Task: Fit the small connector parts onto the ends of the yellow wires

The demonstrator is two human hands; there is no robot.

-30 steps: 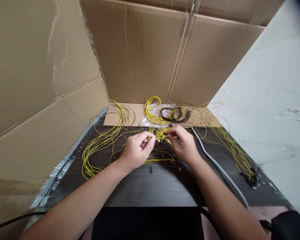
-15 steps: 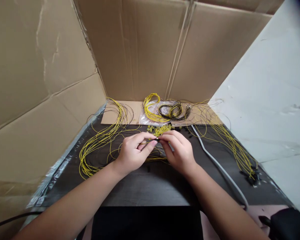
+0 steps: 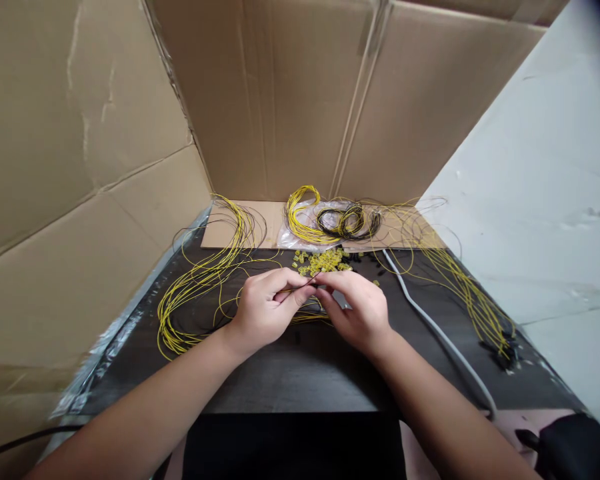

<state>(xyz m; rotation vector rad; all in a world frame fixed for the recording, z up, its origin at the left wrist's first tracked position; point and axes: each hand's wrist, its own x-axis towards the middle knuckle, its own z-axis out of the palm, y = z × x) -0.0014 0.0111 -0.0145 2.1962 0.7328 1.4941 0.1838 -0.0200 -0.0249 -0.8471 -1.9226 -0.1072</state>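
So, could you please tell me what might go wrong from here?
The left hand pinches a thin wire with its fingertips close to those of the right hand, so the wire might slip or bend.
Just beyond them lies a loose pile of yellow pieces, which a knuckle could scatter.
The yellow wires on the left overlap in loose loops, so a tug may tangle them.

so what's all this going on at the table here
A person is working with both hands. The left hand pinches a thin wire close to the right hand; what the right holds is hidden. Small yellow pieces lie just beyond, and a yellow wire bundle lies to the left.
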